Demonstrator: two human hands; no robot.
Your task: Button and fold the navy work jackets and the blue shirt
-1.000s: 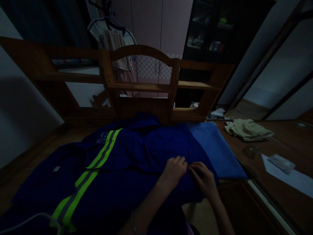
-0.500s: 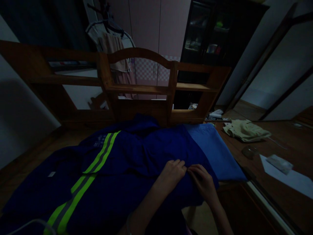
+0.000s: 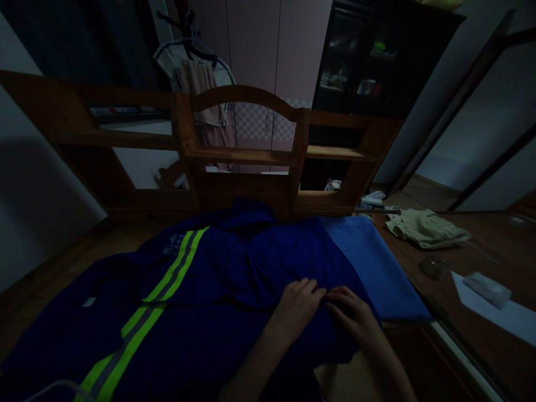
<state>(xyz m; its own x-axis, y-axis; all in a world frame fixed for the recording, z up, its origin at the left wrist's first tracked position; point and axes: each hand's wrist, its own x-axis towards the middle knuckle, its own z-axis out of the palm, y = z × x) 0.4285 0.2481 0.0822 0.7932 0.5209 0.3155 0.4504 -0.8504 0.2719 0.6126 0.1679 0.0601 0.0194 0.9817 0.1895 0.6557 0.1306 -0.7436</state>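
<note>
A dark blue work jacket [image 3: 234, 268] with yellow-green and grey reflective stripes lies spread out in front of me. My left hand [image 3: 298, 306] rests on its right part, fingers curled and closed on the cloth. Right beside it, my right hand [image 3: 355, 314] bends its fingers against the same cloth, its fingertips meeting those of the left. The thumb sits a little below the fingers. Any small detail between the fingertips is too dark to make out. A lighter blue folded cloth [image 3: 372, 262] lies partly under the jacket's right edge.
Behind the jacket stands a wooden headboard with shelves [image 3: 238, 156]. On the brown surface to the right are a folded pale green cloth [image 3: 425, 228], a glass jar [image 3: 434, 266], a white sheet [image 3: 519, 315] and a clear packet [image 3: 488, 288]. Clothes hang [image 3: 199, 84] at the back.
The view has shifted slightly, so everything sits a little lower and further right. My right thumb has come apart from its fingertips, which were pinched together. The jacket lies much as before.
</note>
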